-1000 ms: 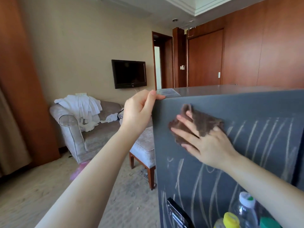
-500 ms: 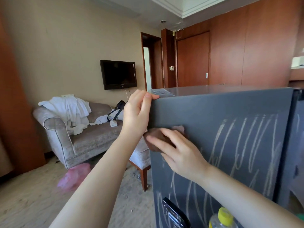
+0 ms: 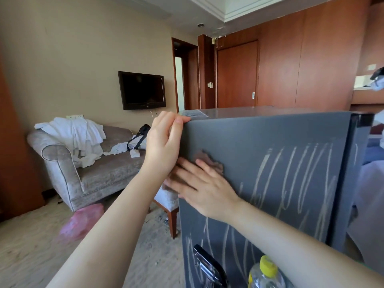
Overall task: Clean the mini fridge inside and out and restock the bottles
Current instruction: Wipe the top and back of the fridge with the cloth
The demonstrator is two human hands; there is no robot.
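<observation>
Fridge (image 3: 270, 163), centre-right of frame, side streaked: your left hand (image 3: 164, 140) grips its top corner, likely to steady it, while your right hand (image 3: 203, 188), fingers flat, presses the cloth (image 3: 209, 161) to wipe; bottle (image 3: 264, 275) at bottom edge.

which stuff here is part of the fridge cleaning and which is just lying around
Part of the job:
mini fridge with pale streaks
brown cloth under the flat right hand
left hand gripping the fridge's top corner
yellow-capped bottle

Just lying about:
sofa
white laundry
black bag
pink bag
wall TV
</observation>
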